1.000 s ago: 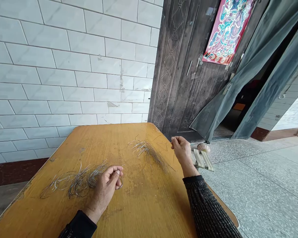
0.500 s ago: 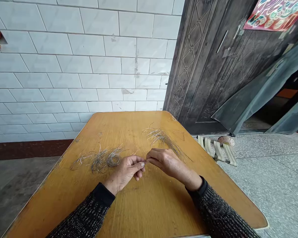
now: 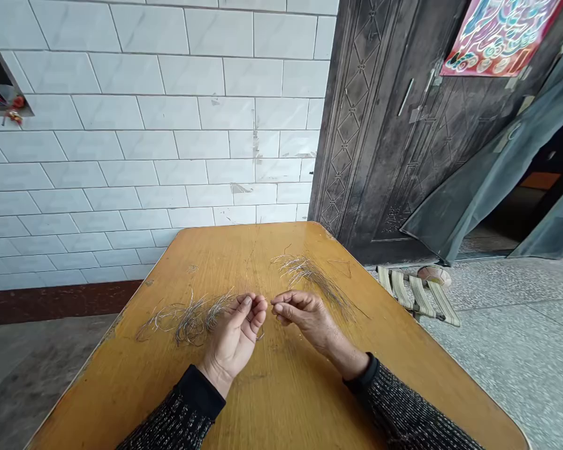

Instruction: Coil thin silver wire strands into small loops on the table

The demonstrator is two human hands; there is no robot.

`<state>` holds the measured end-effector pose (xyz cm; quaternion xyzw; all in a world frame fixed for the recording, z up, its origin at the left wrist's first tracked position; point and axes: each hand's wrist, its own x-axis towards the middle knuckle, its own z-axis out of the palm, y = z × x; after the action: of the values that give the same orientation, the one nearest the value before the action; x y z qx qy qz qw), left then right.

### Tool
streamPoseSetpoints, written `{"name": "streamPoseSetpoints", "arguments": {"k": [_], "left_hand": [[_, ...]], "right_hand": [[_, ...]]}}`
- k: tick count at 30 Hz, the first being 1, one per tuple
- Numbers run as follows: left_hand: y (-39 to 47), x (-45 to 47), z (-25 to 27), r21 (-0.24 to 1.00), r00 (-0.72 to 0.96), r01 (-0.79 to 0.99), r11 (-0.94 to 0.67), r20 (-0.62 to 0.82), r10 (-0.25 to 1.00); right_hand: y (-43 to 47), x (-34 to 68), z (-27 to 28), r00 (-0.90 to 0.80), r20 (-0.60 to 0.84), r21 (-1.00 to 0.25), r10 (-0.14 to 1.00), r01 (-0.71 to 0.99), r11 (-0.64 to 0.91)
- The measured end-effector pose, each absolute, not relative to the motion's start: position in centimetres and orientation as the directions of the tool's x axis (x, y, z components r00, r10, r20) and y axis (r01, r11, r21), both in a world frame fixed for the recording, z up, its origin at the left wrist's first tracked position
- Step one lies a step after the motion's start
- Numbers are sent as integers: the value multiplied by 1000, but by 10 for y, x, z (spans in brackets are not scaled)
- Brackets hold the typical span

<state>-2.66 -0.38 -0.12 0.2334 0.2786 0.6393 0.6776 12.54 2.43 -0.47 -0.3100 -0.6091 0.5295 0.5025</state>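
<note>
Both forearms come in from the bottom edge in dark flecked sleeves, angled toward each other so the hands almost meet over the middle of the table [image 3: 281, 387]. The left hand [image 3: 237, 334] is rolled so the palm shows, wrist low, thumb up top and the other fingers curled in loosely. Its thumb and index finger are closed up at the tips, and a thin wire [image 3: 246, 274] sticks up from them toward the far edge of the table, so it looks like that's where it's pinched. Super fine, hard to follow. The right hand [image 3: 304, 315] is back-side up, wrist pretty straight, pointing left, thumb and index finger squeezed together just beside the left fingertips with a small gap between. Honestly can't tell if there's any wire in that pinch. Tangled wire coils [image 3: 187, 322] sit left of the left hand, partly behind it, and a bundle of loose wires [image 3: 316, 278] lies just past the right hand.
</note>
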Motion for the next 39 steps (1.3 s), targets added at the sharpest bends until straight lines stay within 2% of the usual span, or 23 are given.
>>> {"name": "streamPoseSetpoints", "arguments": {"k": [3, 6, 14, 19, 23, 32, 35, 39], "left_hand": [[-7, -23, -5, 674, 91, -730, 109, -62, 994], [-9, -22, -6, 670, 144, -731, 135, -42, 989], [-7, -22, -7, 685, 128, -716, 133, -58, 990], [-6, -24, -7, 726, 109, -678, 115, -55, 993], [-7, -24, -5, 781, 94, -619, 84, -33, 995], [-9, -24, -3, 843, 54, -537, 18, 13, 998], [-9, -24, -4, 861, 40, -508, 0, 24, 999], [-11, -23, -3, 911, 6, -411, -37, 43, 999]], "right_hand": [[18, 119, -4, -247, 213, -921, 945, -375, 109], [16, 118, -2, -219, 167, -870, 961, -491, 39], [16, 118, -3, -227, 159, -850, 961, -527, 16], [13, 117, -2, -293, 163, -873, 942, -487, 0], [12, 117, -1, -319, 199, -909, 927, -414, 52], [15, 118, -2, -240, 252, -897, 938, -422, 133], [16, 118, -4, -189, 292, -920, 938, -325, 221], [16, 121, -7, -147, 394, -919, 907, -85, 386]]}}
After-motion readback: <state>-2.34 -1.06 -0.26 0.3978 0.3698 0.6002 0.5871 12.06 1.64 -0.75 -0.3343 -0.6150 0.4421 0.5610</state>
